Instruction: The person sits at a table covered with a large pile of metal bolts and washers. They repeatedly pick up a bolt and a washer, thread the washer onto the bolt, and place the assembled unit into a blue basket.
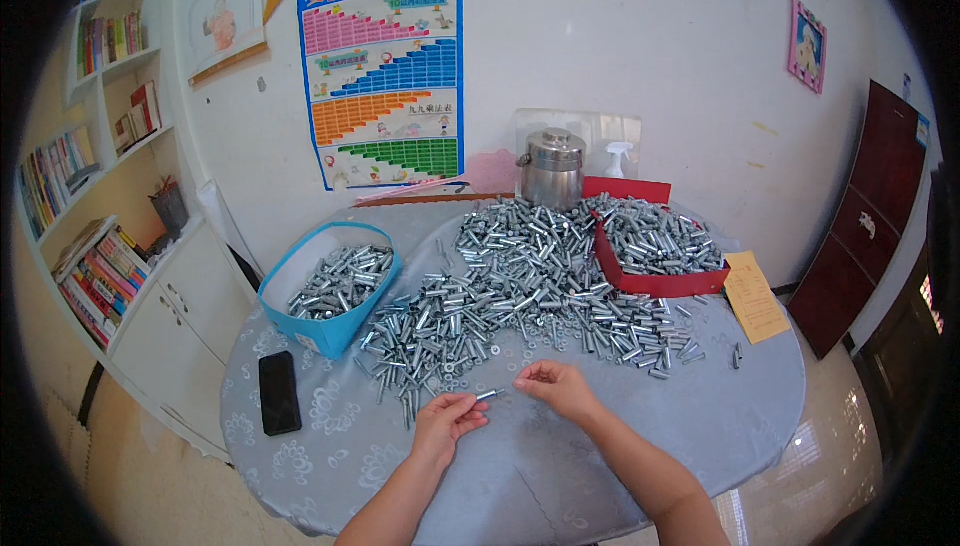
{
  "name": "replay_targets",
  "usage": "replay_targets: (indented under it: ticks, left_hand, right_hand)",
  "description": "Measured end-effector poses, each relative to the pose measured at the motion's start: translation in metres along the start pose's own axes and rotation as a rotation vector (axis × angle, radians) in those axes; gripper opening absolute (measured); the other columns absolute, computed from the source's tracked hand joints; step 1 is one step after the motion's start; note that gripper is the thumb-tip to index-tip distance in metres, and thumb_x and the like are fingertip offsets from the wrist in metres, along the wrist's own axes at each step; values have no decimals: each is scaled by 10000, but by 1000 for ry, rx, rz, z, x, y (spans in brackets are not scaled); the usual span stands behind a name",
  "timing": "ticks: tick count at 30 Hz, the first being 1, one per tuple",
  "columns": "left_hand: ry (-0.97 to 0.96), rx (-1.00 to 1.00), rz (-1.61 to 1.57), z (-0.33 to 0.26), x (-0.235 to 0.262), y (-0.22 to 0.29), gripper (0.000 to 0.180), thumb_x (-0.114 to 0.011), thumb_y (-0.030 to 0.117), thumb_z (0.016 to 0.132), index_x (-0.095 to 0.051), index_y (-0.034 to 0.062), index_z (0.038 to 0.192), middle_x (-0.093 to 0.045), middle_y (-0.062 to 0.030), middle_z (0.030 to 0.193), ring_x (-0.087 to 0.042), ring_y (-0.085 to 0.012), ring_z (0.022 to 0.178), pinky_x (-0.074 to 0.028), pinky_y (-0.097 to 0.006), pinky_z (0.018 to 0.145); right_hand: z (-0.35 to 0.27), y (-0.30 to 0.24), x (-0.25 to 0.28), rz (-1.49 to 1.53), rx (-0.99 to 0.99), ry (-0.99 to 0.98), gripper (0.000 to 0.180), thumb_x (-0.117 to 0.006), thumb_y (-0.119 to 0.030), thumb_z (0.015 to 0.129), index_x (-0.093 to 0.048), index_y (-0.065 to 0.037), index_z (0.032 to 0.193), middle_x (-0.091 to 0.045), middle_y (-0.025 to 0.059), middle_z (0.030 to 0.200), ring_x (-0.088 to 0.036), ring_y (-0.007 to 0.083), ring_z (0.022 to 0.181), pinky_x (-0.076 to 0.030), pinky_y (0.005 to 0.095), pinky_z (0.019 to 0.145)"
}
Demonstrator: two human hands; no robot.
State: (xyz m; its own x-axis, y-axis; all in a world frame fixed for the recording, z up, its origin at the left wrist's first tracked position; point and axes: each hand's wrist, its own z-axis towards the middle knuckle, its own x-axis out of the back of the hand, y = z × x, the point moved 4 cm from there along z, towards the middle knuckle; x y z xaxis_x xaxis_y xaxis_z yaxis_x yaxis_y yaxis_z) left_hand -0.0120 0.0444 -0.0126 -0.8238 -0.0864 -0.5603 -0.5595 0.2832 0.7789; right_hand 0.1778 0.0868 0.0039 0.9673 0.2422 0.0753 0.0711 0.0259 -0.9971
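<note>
Between the thumb and fingers of my left hand [448,427] is a silvery expansion bolt [487,395], its thin end pointing right. My right hand [556,390] is just beyond that end, with thumb and forefinger pinched together; whatever they hold is too small to make out. Right in front of both hands spreads a large heap of metal bolts and sleeves [500,291], with small washers [455,383] scattered along its near edge. More metal pieces fill a blue fabric bin [330,331] at the left and a red box [660,284] at the right.
A black phone [279,393] lies on the grey tablecloth [370,476] at the left. Behind the heap stand a steel canister [555,168] and a white spray bottle [617,159]. A yellow paper [755,298] hangs near the right table edge. Bookshelves [135,176] line the left wall.
</note>
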Motion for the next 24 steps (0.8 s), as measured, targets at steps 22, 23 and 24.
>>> replay_targets:
  ticks: [22,23,24]
  left_hand:
    - [-91,121,-103,3,3,-13,133,-553,86,817,-549,-26,890,-602,-165,851,-598,-177,703,-521,-330,704]
    - [-87,118,-106,3,4,-13,133,-553,87,817,-549,-25,889,-603,-164,849,-598,-176,700,-521,-330,704]
    - [-86,110,-101,3,4,-13,136,-554,89,817,-548,-26,889,-603,-164,847,-599,-175,696,-522,-329,702]
  right_hand:
    - [-23,-28,-20,-355,387,-46,201,-639,-111,758,-643,-77,956,-607,26,833,-525,82,716,-417,213,642]
    - [-22,-30,-15,-343,337,-15,195,-639,-119,759,-644,-74,949,-608,25,824,-530,85,712,-420,217,638]
    - [-20,-34,-8,-330,286,16,190,-639,-127,760,-645,-71,942,-608,25,814,-534,88,709,-422,221,635]
